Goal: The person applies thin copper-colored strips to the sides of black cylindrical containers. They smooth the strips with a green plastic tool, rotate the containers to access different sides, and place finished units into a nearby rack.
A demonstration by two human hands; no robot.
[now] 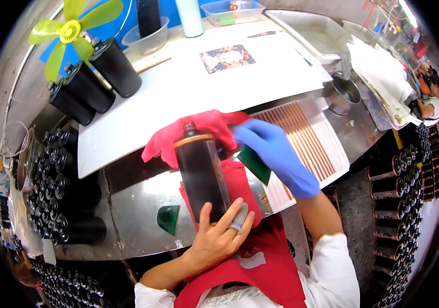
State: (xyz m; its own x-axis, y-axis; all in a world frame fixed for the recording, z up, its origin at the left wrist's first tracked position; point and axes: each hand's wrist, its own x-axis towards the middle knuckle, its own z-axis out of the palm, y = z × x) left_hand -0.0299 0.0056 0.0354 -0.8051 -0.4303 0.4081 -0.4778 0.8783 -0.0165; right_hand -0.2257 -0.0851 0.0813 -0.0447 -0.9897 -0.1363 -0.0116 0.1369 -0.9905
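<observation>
A black bottle (201,172) with an orange band round its shoulder lies over red cloth, its neck pointing away from me. My left hand (222,236) is closed round its base; grey covers sit on some of its fingers. My right hand (276,154), in a blue glove, is beside the bottle's upper right side, fingers bent and slightly blurred. It holds a flat green scraper (254,165), partly hidden under the glove. Another green scraper (168,219) lies on the metal table, left of the bottle. Behind the bottle's neck is a bunched red cloth (173,134).
Three black bottles (116,68) stand at the far left by a yellow-green fan (70,32). More bottles crowd the left (78,228) and right (386,192). A white board (142,113) carries a printed sheet (228,58). Right are a striped sheet (306,138) and metal pot (341,100).
</observation>
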